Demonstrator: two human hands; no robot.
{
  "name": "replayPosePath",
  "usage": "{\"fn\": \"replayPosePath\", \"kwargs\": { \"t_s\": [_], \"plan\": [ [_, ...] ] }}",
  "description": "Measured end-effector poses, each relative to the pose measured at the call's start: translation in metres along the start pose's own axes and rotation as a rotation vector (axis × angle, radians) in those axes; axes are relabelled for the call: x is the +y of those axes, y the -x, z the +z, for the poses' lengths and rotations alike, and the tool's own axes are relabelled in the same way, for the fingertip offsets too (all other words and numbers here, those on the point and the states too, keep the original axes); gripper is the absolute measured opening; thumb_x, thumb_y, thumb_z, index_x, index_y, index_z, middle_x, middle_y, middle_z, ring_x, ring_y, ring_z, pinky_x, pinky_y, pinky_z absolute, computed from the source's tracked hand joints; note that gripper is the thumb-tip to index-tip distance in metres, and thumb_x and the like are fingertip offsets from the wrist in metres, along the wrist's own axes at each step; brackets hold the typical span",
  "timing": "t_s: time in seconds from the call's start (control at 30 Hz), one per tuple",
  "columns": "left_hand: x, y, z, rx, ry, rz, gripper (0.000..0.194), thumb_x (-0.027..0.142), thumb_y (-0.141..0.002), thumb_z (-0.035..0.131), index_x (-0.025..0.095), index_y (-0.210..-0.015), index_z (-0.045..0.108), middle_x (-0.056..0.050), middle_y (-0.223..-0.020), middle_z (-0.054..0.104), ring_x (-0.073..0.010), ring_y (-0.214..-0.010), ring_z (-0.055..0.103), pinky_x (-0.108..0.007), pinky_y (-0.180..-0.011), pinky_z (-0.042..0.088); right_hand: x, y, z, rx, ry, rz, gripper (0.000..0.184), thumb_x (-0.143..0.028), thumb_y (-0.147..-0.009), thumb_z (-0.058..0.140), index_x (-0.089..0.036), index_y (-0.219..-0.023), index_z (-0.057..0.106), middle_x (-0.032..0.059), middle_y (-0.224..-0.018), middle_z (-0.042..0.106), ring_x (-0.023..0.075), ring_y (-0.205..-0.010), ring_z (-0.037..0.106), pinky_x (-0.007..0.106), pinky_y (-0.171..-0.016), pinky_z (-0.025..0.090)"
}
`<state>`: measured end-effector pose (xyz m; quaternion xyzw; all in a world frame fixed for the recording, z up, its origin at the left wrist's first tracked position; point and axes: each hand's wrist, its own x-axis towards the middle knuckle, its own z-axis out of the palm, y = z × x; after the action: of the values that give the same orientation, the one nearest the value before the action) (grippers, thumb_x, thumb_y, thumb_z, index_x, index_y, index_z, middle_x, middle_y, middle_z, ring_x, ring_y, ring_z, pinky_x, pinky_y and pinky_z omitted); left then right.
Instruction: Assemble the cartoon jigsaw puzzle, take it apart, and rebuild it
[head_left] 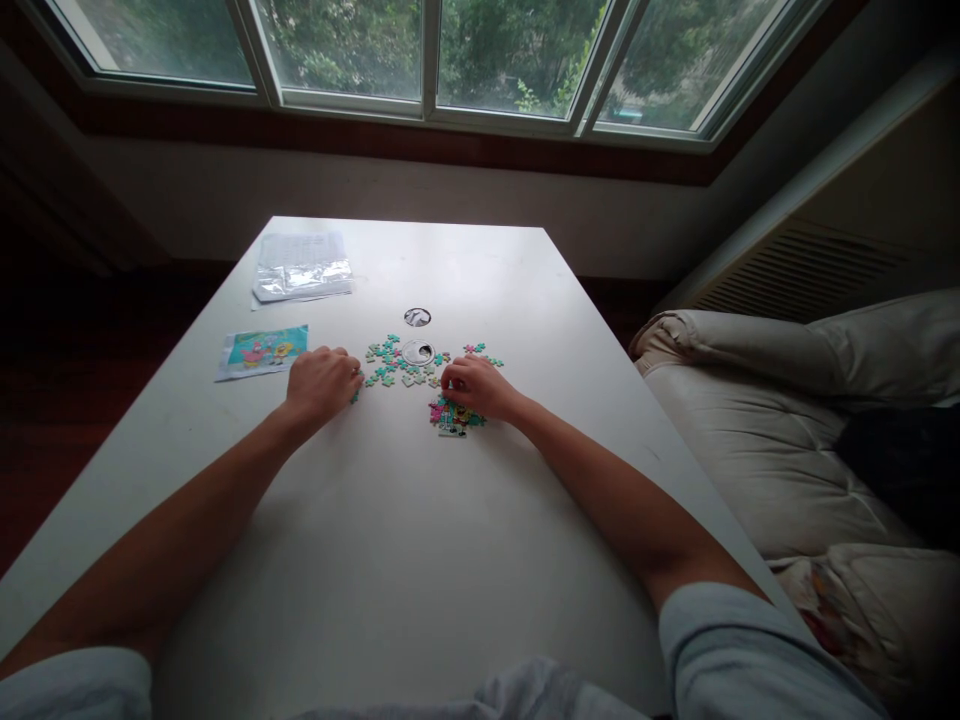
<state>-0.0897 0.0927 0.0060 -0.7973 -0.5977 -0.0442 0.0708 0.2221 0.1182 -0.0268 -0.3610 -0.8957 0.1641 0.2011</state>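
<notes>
My left hand (321,386) rests on the white table with its fingers curled together. Turquoise jigsaw puzzle pieces (356,390) show at its fingertips, at the left edge of the loose pieces (386,352). My right hand (480,387) is closed in a pinch just above a partly joined jigsaw puzzle (452,417) in pink, yellow and turquoise. What lies between the right fingertips is hidden. More loose pieces (480,350) lie beyond the right hand. A round, clear-rimmed lid or dish (418,352) sits among the pieces.
Left of my left hand lies a coloured picture sheet (266,348) with cartoon figures. A clear plastic bag with paper (301,268) is at the table's far left. A dark round disc (417,317) lies beyond the pieces. A padded sofa (750,430) stands right of the table (420,560).
</notes>
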Motion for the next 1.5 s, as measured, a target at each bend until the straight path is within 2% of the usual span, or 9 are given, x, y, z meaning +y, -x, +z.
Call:
{"fn": "replayPosePath", "kwargs": {
  "t_s": [0.2, 0.4, 0.77, 0.87, 0.97, 1.07, 1.23, 1.37, 1.5],
  "plan": [
    [0.01, 0.003, -0.002, 0.002, -0.042, 0.005, 0.031, 0.033, -0.094, 0.052, 0.019, -0.082, 0.076, -0.014, -0.093, 0.072, -0.0305, -0.094, 0.062, -0.041, -0.081, 0.04, 0.001, 0.0, 0.002, 0.008, 0.003, -0.002, 0.004, -0.025, -0.088, 0.071, -0.022, -0.09, 0.07, 0.0018, -0.084, 0.066, 0.0185, -0.083, 0.054, 0.03, -0.082, 0.033],
    [0.018, 0.005, -0.011, -0.061, -0.084, 0.018, 0.031, 0.032, -0.095, 0.048, 0.017, -0.087, 0.075, -0.015, -0.097, 0.071, -0.0314, -0.098, 0.063, -0.042, -0.082, 0.04, 0.001, 0.0, 0.002, 0.008, 0.002, -0.01, 0.004, -0.024, -0.088, 0.071, -0.021, -0.09, 0.07, 0.0022, -0.084, 0.066, 0.018, -0.082, 0.053, 0.03, -0.081, 0.033],
    [0.018, 0.001, -0.014, -0.083, 0.042, -0.026, 0.017, 0.031, -0.088, 0.056, 0.022, -0.089, 0.071, -0.006, -0.093, 0.074, -0.0266, -0.087, 0.067, -0.034, -0.068, 0.039, -0.003, -0.001, 0.003, -0.033, -0.051, -0.095, 0.004, -0.019, -0.089, 0.067, -0.02, -0.09, 0.07, 0.0044, -0.085, 0.066, 0.019, -0.084, 0.052, 0.029, -0.08, 0.036],
    [0.021, 0.001, -0.017, -0.084, 0.152, -0.067, 0.017, 0.031, -0.088, 0.056, 0.024, -0.09, 0.071, -0.003, -0.09, 0.075, -0.0245, -0.083, 0.067, -0.031, -0.064, 0.038, -0.005, -0.001, 0.002, -0.037, -0.081, -0.138, 0.006, -0.018, -0.09, 0.064, -0.019, -0.089, 0.07, 0.0048, -0.084, 0.065, 0.0189, -0.084, 0.052, 0.029, -0.08, 0.037],
    [0.026, 0.001, -0.016, -0.068, 0.36, -0.084, 0.022, 0.032, -0.088, 0.058, 0.028, -0.104, 0.073, 0.0, -0.091, 0.077, -0.0206, -0.08, 0.068, -0.029, -0.067, 0.042, -0.008, -0.001, 0.002, -0.049, -0.118, -0.18, 0.008, -0.019, -0.092, 0.063, -0.019, -0.089, 0.07, 0.0051, -0.083, 0.064, 0.019, -0.083, 0.052, 0.029, -0.079, 0.039],
    [0.035, 0.001, -0.01, -0.069, 0.611, -0.06, 0.024, 0.033, -0.087, 0.06, 0.028, -0.106, 0.075, 0.002, -0.088, 0.077, -0.0173, -0.076, 0.069, -0.028, -0.073, 0.048, -0.01, -0.001, 0.003, -0.063, -0.158, -0.21, 0.007, -0.02, -0.092, 0.064, -0.019, -0.095, 0.071, 0.0053, -0.085, 0.063, 0.0196, -0.085, 0.052, 0.03, -0.08, 0.04],
    [0.054, 0.005, 0.005, -0.141, 0.96, -0.051, 0.025, 0.035, -0.084, 0.064, 0.024, -0.104, 0.073, 0.0, -0.085, 0.077, -0.0161, -0.07, 0.071, -0.027, -0.071, 0.053, -0.009, 0.0, 0.004, -0.063, -0.231, -0.213, 0.014, -0.017, -0.09, 0.065, -0.019, -0.103, 0.068, 0.0043, -0.086, 0.063, 0.0197, -0.086, 0.052, 0.03, -0.08, 0.042],
    [0.067, 0.008, 0.007, -0.163, 0.992, -0.055, 0.022, 0.034, -0.082, 0.066, 0.024, -0.101, 0.071, 0.0, -0.086, 0.077, -0.0165, -0.072, 0.072, -0.027, -0.071, 0.053, -0.009, 0.001, 0.002, -0.061, -0.263, -0.197, 0.015, -0.014, -0.087, 0.065, -0.019, -0.101, 0.068, 0.003, -0.083, 0.061, 0.0183, -0.083, 0.052, 0.029, -0.076, 0.041],
    [0.076, 0.009, 0.003, -0.109, 0.864, -0.021, 0.016, 0.031, -0.082, 0.065, 0.025, -0.095, 0.072, 0.001, -0.085, 0.076, -0.0172, -0.078, 0.07, -0.027, -0.073, 0.051, -0.009, 0.001, 0.001, -0.062, -0.282, -0.177, 0.016, -0.012, -0.086, 0.064, -0.019, -0.1, 0.068, 0.0025, -0.083, 0.061, 0.0175, -0.082, 0.052, 0.028, -0.076, 0.041]
  ]
}}
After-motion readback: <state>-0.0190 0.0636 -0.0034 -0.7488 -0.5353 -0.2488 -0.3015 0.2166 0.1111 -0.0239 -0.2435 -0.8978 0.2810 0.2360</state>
